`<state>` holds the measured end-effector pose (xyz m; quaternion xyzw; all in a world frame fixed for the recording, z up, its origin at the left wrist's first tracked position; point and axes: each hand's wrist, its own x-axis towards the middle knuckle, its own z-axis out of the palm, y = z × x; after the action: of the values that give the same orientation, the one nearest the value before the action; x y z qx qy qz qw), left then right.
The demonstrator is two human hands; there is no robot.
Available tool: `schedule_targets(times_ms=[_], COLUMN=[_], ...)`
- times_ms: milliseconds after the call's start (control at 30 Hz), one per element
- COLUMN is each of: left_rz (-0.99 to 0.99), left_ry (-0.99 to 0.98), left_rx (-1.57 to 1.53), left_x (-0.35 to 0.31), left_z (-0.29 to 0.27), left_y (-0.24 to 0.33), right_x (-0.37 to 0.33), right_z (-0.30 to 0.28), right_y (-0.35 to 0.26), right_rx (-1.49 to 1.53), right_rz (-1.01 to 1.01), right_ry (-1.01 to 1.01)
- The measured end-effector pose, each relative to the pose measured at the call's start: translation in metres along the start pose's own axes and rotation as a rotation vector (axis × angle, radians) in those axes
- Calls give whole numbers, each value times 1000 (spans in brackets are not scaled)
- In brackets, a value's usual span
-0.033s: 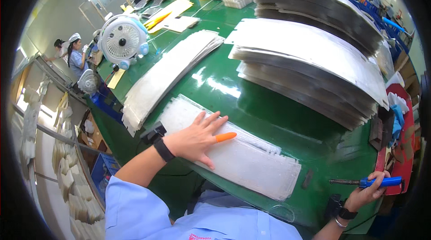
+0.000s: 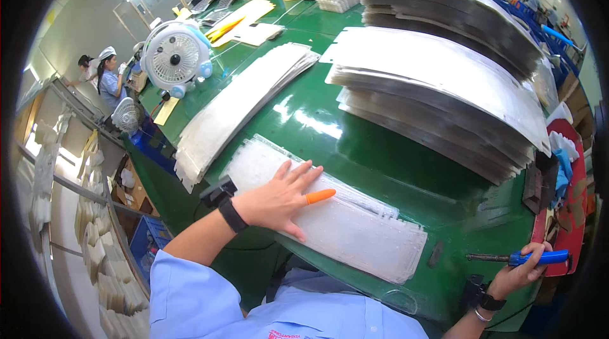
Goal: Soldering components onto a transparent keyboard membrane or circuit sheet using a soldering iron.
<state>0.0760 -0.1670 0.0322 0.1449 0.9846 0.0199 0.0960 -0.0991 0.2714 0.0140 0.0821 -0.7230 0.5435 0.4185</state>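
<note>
My left hand (image 2: 276, 200) lies flat with fingers spread on a stack of whitish translucent plastic sheets (image 2: 365, 244) at the near edge of the table. An orange finger cot (image 2: 320, 196) covers one of its fingers. Off to the right, my right hand (image 2: 521, 277) is wrapped round the blue handle of a soldering iron (image 2: 542, 258). The iron's metal shaft points left, toward the sheets, and stays apart from them. A small dark block (image 2: 435, 254) lies between the sheets and the iron's tip.
Tall stacks of curved whitish sheets (image 2: 438, 66) stand at the right on the green table (image 2: 298, 98). Another long pile (image 2: 247, 107) lies at the left, beside a white fan (image 2: 176, 58). A red tray (image 2: 574, 212) edges the right side. Co-workers sit at the far end.
</note>
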Motion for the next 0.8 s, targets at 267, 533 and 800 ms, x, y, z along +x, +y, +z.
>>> schedule_targets(times_ms=[267, 533, 800], left_rz=[-92, -90, -620], left_ry=[34, 375, 430], left_rx=[-143, -9, -511], left_x=[-54, -75, -89], left_z=[19, 10, -121], left_y=[68, 64, -47], right_x=[1, -1, 1], right_z=[-18, -17, -24], right_y=[13, 16, 32], right_rx=[-411, -70, -319], right_rz=[-487, -259, -434], right_ry=[-212, -249, -252])
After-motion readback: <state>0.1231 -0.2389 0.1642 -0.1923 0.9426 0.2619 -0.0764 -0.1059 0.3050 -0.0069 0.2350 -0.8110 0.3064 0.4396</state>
